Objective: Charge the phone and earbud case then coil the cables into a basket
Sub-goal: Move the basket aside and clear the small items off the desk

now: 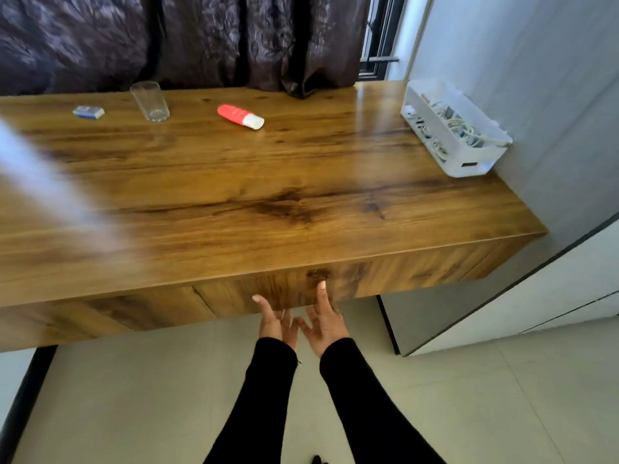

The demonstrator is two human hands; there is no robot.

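A white slotted basket [469,164] stands at the right end of the wooden table [254,195], against the wall. White cables [460,127] lie tangled inside it. My left hand [276,321] and my right hand [323,318] hang side by side below the table's front edge, fingers spread, holding nothing. Both arms wear black sleeves. I see no phone or earbud case.
At the back of the table lie a red and white tube [239,116], an upright clear glass [150,101] and a small blue and white box [88,112]. A dark curtain [187,38] hangs behind. A grey cabinet [502,296] stands to the right. A pale blur crosses the left side.
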